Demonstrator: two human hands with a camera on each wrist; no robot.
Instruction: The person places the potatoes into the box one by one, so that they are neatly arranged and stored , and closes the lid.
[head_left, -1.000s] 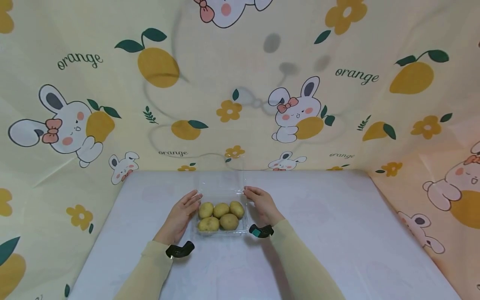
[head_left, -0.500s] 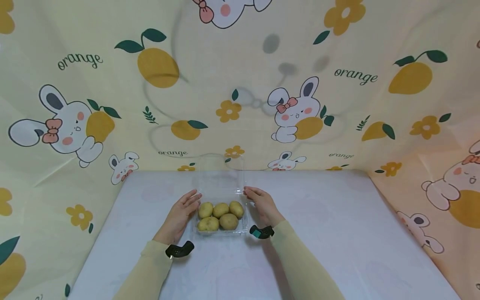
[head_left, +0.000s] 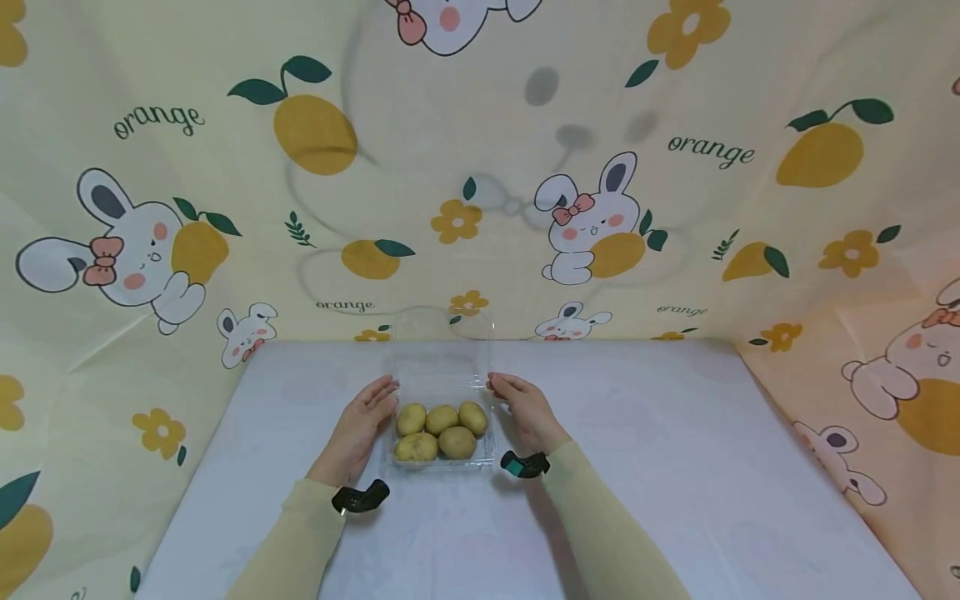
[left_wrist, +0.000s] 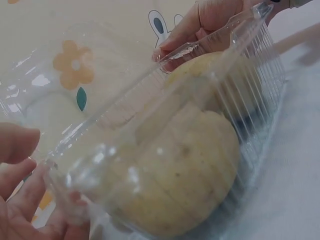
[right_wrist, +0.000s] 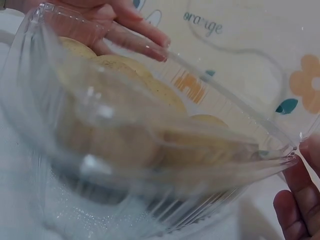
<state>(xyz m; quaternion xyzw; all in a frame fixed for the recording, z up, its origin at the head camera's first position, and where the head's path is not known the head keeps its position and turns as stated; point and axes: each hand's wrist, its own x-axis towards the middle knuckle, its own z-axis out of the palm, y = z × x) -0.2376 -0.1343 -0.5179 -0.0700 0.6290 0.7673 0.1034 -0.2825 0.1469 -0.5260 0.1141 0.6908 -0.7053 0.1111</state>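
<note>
Several yellow potatoes (head_left: 457, 443) lie in two rows in a clear plastic clamshell box (head_left: 442, 467) on the table. Its see-through lid (head_left: 441, 360) stands raised at the back. My left hand (head_left: 354, 435) is at the box's left back corner. In the left wrist view its thumb (left_wrist: 19, 142) is lifted off the plastic, while the relaxed fingers lie against the corner's outside. At the right back corner my right hand (head_left: 531, 415) pinches the rim between thumb and fingers (right_wrist: 299, 182), as the right wrist view shows.
A white table (head_left: 637, 500) spreads around the box. Behind it hangs a cream cloth (head_left: 495, 125) printed with rabbits and oranges. Each wrist wears a black band (head_left: 360, 498).
My left fingers and thumb have shifted slightly back and away from the box's corner. The lid tilts a little differently. My right hand keeps its grip; the potatoes stay put.
</note>
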